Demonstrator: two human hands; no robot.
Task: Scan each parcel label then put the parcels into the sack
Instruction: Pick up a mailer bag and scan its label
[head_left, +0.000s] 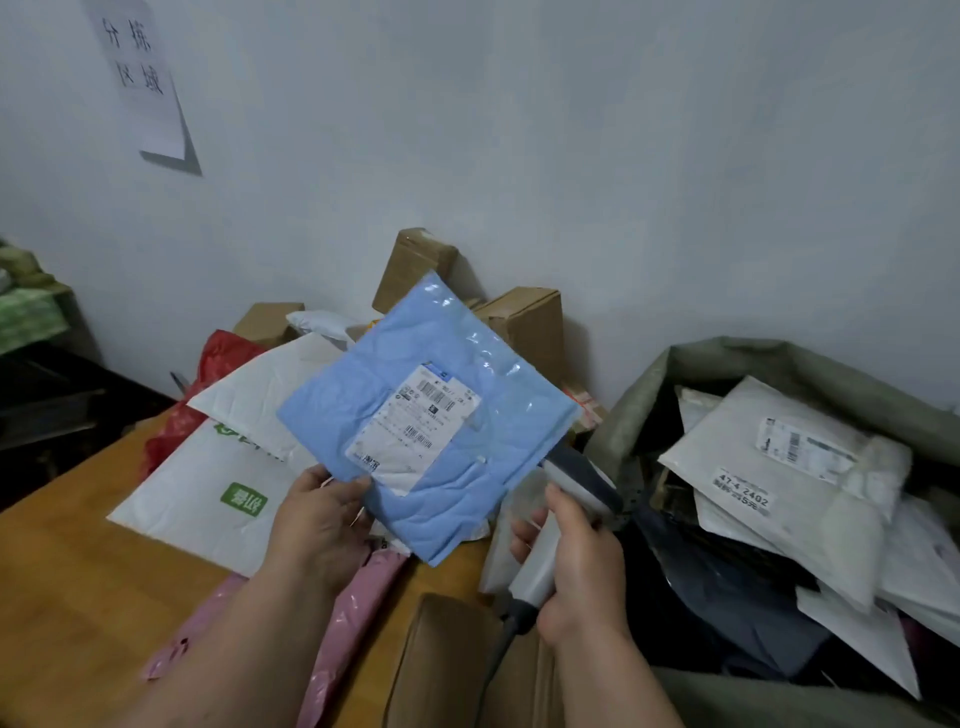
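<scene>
The blue parcel (431, 415), pinched at its lower-left corner by the left hand (317, 525), covers the head of the scanner (566, 525) gripped in the right hand (582, 582); the scanner's window cannot be seen. The small print on the parcel's label (413, 428) is too small to read. Behind the held parcel, the cardboard boxes (530, 322) and the white mailer (228, 467) are partly covered. Below the left hand's grip, the pink mailer (343, 623) is partly hidden by the forearm. Right of the scanner grip, the sack (779, 358) is cut off by the right and bottom edges; its dark contents cannot be told apart.
</scene>
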